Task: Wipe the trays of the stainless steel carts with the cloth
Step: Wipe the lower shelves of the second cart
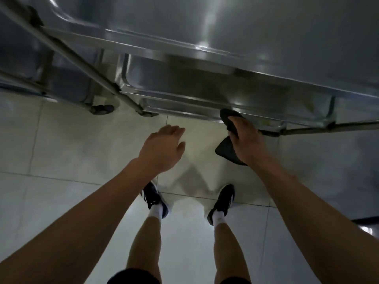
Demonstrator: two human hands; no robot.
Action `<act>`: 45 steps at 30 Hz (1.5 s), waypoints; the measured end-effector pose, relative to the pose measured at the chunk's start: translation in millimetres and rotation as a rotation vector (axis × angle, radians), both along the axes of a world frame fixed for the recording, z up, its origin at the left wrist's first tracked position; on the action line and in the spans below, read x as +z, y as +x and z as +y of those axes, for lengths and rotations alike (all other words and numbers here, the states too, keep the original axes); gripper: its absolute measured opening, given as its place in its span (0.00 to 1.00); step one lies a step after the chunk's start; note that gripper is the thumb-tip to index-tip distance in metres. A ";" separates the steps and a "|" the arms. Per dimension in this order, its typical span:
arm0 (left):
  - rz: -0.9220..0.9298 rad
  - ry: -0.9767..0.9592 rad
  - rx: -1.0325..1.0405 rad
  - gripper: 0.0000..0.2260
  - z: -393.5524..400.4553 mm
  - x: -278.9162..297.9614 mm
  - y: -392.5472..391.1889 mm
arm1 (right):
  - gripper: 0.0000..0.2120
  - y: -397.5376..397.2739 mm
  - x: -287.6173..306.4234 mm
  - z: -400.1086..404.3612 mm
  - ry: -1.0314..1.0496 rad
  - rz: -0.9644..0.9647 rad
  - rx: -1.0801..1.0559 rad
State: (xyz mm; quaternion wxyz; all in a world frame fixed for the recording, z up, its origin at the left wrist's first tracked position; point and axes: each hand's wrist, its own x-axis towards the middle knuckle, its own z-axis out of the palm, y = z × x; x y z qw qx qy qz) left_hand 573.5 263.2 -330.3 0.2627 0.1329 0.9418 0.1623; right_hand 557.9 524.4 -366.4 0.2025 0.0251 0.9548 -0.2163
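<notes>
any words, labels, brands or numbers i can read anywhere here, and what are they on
None can be read.
Stainless steel cart: bare metal, no label showing.
Dark cloth gripped in the right hand: no print visible.
Shoes: white markings, too blurred to read.

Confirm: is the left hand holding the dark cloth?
No. The right hand grips the dark cloth; the left hand hangs empty.

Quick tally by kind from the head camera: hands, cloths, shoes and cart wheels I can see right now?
Hands: 2, the left hand empty and the right hand gripping the cloth.
Cloths: 1, the dark cloth.
Shoes: 2, left shoe and right shoe.
Cart wheels: 1 plainly visible, a caster; others are too blurred to count.
Total: 6
</notes>
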 end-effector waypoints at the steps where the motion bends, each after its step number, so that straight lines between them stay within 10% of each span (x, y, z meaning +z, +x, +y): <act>1: 0.010 0.000 -0.001 0.21 4.7 -11.4 -4.3 | 0.22 -5.8 -12.3 3.3 0.003 0.011 0.006; 20: 0.200 0.058 -0.066 0.23 25.4 -121.7 -100.0 | 0.28 -93.8 -151.1 -37.8 0.220 0.215 0.102; 45: 0.325 -0.003 -0.219 0.24 63.8 -152.4 -151.7 | 0.29 -194.3 -169.8 -5.3 0.311 0.390 0.135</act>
